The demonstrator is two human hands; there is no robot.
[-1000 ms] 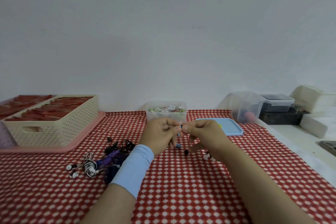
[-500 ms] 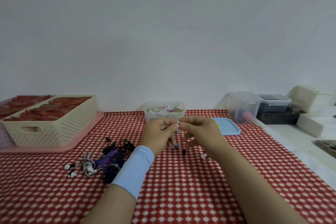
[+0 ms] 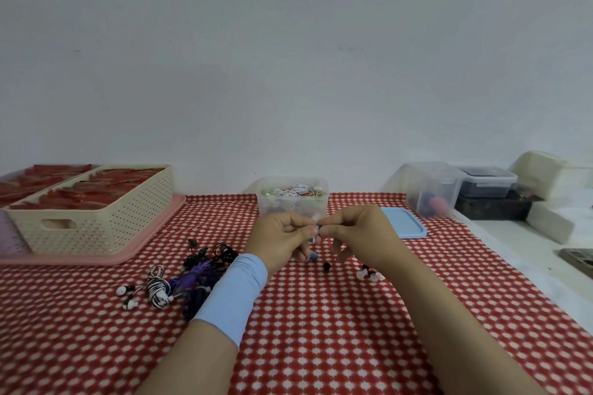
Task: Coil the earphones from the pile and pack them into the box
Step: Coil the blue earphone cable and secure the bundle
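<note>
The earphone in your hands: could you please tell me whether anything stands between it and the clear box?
Nothing visible does. The left hand and right hand pinch the earphone just in front of the clear box, which is open on top. Its blue lid lies on the cloth to the right, off the path.

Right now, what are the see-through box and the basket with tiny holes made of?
Box: likely clear plastic, slightly frosted; the earphones inside show through its wall. Basket: probably moulded plastic, cream and matte; its wall has even rows of small punched holes.
</note>
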